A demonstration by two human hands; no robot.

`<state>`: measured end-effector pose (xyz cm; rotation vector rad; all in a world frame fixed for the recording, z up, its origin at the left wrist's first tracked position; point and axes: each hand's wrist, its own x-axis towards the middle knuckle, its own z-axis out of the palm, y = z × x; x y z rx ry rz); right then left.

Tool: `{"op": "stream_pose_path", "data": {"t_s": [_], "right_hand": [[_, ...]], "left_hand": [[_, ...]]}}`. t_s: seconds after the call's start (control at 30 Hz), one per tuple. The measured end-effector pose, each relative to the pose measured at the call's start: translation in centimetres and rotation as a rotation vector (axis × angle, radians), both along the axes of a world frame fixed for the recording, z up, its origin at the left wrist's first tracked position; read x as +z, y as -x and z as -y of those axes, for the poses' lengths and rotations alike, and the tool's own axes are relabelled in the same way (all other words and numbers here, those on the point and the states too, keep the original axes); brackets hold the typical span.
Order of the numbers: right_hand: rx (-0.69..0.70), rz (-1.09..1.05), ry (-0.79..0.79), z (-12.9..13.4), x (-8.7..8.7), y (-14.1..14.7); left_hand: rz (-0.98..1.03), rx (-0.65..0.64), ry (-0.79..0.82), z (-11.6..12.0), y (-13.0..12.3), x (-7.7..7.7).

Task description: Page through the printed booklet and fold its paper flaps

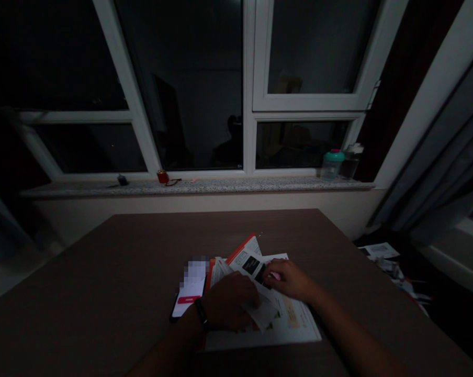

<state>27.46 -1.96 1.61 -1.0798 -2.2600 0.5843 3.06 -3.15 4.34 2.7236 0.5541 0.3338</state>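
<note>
Low over the table, my left hand (231,301), with a black band at its wrist, is closed on a loose white paper sheet (263,312) that bends below its fingers. My right hand (289,280) is closed too, its fingers curled down over the printed papers. A small pink bit (276,275) shows at its fingers; what it is I cannot make out. Under both hands lies a printed leaflet (305,324) with coloured pictures. A folded sheet with an orange-red edge (242,248) sticks up behind them. Dim light hides the left fingertips.
A lit phone (191,290) lies left of the papers on the brown table (103,293). Along the stone sill (221,184) stand a small red jar (162,176), a small dark bottle (122,179), a teal-lidded bottle (333,163) and a clear bottle (351,161). More papers (381,251) lie beyond the right edge.
</note>
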Motion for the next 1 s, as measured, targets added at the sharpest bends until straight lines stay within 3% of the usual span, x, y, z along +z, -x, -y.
{"op": "stream_pose_path", "data": {"t_s": [0.2,0.43,0.73,0.83,1.0], "right_hand": [[-0.006,0.015,-0.018,0.0,-0.1,0.0],[0.059,-0.069,0.065,0.3,0.2,0.1],[-0.061,-0.221,0.059,0.1,-0.3,0.0],[-0.080,-0.170,0.010,0.3,-0.3,0.0],[-0.077,-0.044,-0.215,0.9,0.7,0.4]], "left_hand": [[0.069,0.030,-0.072,-0.1,-0.5,0.1],[0.131,0.304,-0.163,-0.5,-0.4,0.0],[0.078,0.392,-0.149,-1.0,-0.1,-1.1],[0.055,0.431,-0.149,-1.2,0.3,-1.8],[-0.040,0.518,-0.133,-1.2,0.5,-2.2]]}}
